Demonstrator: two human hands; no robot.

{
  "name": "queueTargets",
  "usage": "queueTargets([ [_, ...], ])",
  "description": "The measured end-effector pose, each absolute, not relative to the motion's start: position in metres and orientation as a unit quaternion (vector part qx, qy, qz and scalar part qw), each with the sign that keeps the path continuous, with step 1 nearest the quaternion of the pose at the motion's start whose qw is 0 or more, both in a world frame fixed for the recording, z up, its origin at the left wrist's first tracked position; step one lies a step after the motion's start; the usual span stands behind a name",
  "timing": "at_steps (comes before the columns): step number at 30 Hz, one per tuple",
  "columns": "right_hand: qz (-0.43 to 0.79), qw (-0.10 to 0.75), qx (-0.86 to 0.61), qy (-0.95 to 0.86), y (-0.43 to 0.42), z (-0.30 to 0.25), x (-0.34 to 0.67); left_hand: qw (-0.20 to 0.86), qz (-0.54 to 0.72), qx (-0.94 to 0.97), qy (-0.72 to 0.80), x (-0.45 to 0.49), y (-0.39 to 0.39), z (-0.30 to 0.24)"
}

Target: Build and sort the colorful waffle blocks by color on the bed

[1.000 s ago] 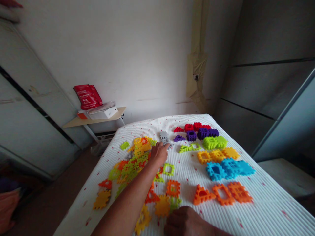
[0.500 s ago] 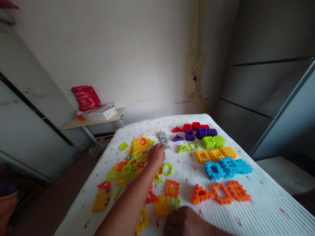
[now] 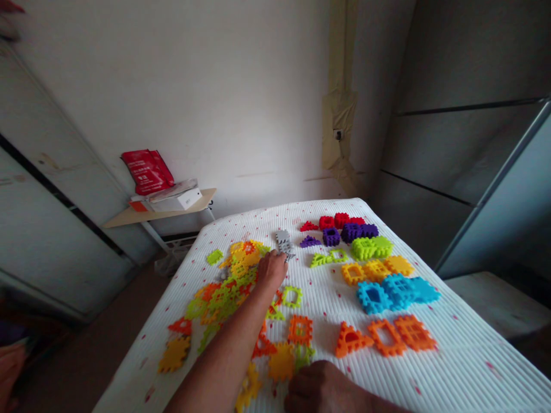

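Note:
My left hand reaches far across the white ribbed table cover, fingers curled at the edge of a heap of yellow, green and orange plastic tiles. Its fingertips touch the grey tiles just beyond it; whether they grip one is hidden. My right hand rests as a closed fist at the near edge, beside a yellow tile. Sorted rows lie to the right: red tiles, purple tiles, green tiles, yellow tiles, blue tiles and orange tiles.
A small side shelf by the wall carries a red packet and a white box. Grey cabinet panels stand on the left and right. A low grey surface lies beyond the table's right edge.
My left hand has drawn back slightly toward the heap, off the grey tiles. The view has drifted a little; the right fist stays put.

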State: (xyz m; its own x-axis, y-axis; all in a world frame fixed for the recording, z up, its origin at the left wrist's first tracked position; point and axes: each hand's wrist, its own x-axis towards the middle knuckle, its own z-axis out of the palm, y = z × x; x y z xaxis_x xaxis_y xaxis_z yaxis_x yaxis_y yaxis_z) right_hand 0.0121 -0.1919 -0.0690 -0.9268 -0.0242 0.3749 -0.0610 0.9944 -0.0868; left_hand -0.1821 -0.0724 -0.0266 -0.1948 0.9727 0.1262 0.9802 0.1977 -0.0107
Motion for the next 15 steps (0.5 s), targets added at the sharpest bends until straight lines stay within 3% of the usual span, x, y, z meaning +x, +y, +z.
queueTargets([
  [15, 0.046, 0.197, 0.024, -0.979, -0.191, -0.073, 0.011, 0.043, -0.019, -0.641, -0.766, -0.187, -0.074, -0.014],
])
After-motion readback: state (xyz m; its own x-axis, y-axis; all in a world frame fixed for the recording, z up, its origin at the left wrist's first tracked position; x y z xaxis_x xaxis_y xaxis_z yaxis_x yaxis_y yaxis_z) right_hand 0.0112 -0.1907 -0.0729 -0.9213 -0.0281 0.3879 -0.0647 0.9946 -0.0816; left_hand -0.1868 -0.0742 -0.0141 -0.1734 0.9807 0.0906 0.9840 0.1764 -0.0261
